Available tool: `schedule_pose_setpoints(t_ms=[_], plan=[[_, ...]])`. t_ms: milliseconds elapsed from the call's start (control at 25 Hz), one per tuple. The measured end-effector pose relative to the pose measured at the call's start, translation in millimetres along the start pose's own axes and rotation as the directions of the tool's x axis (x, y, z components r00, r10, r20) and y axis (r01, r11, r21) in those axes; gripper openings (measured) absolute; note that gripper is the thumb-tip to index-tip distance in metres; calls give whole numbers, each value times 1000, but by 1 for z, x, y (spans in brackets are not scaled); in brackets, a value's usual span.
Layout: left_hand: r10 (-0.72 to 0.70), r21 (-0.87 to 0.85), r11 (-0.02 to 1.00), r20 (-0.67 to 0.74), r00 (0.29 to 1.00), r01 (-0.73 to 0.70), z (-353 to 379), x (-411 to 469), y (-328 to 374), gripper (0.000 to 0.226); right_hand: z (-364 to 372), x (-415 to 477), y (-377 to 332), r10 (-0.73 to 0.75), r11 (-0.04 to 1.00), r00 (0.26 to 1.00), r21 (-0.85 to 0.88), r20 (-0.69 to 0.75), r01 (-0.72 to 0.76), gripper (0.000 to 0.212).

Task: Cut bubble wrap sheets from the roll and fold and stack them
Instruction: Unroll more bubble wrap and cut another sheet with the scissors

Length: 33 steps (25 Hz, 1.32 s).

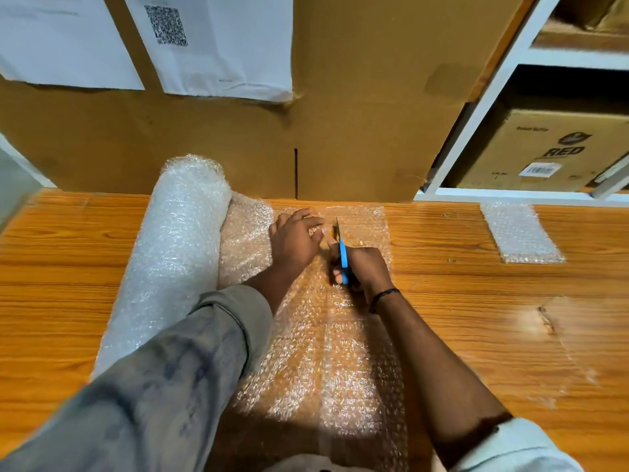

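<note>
Across the table, the unrolled bubble wrap sheet lies under both my hands, its roll just left. My left hand presses it, fingers spread; my right hand grips blue-handled scissors, blades over the sheet. A folded bubble wrap piece lies well right.

The single view came from the person's head and looked forward and down on the wooden table. It stood near, with the left hand and right hand about mid-frame. Its wide angle reached up to the cardboard boxes and the white shelf behind.
</note>
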<state>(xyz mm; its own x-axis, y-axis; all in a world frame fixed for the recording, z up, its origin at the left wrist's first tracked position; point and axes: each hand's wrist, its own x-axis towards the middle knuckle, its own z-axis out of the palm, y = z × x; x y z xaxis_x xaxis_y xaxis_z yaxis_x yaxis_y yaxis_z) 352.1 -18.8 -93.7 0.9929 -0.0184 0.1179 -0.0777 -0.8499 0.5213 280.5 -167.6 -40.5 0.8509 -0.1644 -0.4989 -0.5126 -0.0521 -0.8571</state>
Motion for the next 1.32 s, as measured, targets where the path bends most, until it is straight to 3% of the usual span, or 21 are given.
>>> schedule_pose_setpoints(t_ms=[400,640,880,1000,1320], plan=[[-117,-139,985,-112,987,101,9,5,-2,21,19,16,-16,17,1000,1000,-7,4,-17,50],[-115,-131,987,-187,976,91,11,4,-2,24,22,33,-22,20,999,999,-39,-27,-21,38],[-107,-133,988,-223,969,79,13,3,-3,22,21,49,-17,-15,982,996,-188,-85,-1,35],[-99,-132,989,-222,970,71,15,4,-6,23,19,46,-20,-10,986,998,-167,-65,-1,31],[-98,-279,959,-210,973,36,12,1,-5,21,13,52,-30,-72,976,996,-211,-52,59,20]])
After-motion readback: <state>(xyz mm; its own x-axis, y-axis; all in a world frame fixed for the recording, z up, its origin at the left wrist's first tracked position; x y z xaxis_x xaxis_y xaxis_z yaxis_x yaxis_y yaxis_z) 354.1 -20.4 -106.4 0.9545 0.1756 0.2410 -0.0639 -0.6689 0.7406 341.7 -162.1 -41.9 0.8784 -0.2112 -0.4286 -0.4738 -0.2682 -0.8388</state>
